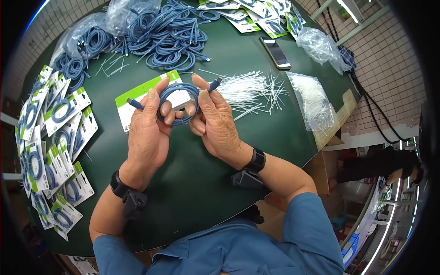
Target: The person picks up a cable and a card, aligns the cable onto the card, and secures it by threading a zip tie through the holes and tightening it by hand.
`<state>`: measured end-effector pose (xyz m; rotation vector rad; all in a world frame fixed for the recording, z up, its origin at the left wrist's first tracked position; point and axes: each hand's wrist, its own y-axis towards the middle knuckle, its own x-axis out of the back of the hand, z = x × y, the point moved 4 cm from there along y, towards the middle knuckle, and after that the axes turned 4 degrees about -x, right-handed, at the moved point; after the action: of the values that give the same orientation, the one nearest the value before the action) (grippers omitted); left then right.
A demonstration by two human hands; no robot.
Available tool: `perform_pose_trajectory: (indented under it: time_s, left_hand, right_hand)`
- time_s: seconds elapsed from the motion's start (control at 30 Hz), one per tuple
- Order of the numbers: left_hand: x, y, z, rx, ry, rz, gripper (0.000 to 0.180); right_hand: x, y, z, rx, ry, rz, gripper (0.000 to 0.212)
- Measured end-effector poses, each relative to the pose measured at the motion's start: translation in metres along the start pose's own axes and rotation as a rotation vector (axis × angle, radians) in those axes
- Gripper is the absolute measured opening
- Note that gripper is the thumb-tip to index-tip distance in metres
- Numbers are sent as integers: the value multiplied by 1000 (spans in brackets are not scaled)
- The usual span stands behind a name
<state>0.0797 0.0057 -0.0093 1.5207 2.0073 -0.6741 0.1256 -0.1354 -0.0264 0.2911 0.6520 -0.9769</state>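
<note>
- A packing workshop or small factory floor, by its stock
- A broad dark-green table with a curved edge point(197, 192)
- A loose heap of coiled blue cables point(167, 34)
- Rows of white-and-green cards bearing cables point(64, 158)
- A spread of thin white plastic ties point(243, 89)
- Bright white strip lights point(384, 233) over what seems another workbench, blurred at the rim

From my end I see blue cable point(182, 86) wound in several turns into round coil, held up between left hand point(149, 126) and right hand point(219, 121); blue plug point(136, 104) juts out left, other plug point(214, 85) points up and right.
</note>
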Motion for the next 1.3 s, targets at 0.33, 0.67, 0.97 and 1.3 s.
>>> perform_pose_trajectory:
  time_s: [0.33,0.67,0.97,1.3]
  left_hand:
    - [16,8,-6,86,57,60,44]
    - [17,-2,-10,276,575,140,47]
    - [15,-16,-8,138,1116,278,44]
    - [16,-36,0,51,1069,210,28]
  right_hand:
    - [-5,3,3,-146,-138,25,41]
    - [4,-3,9,-357,-612,197,33]
    - [-13,-8,10,-390,-1004,620,43]
    - [2,-10,3,-549,-901,591,41]
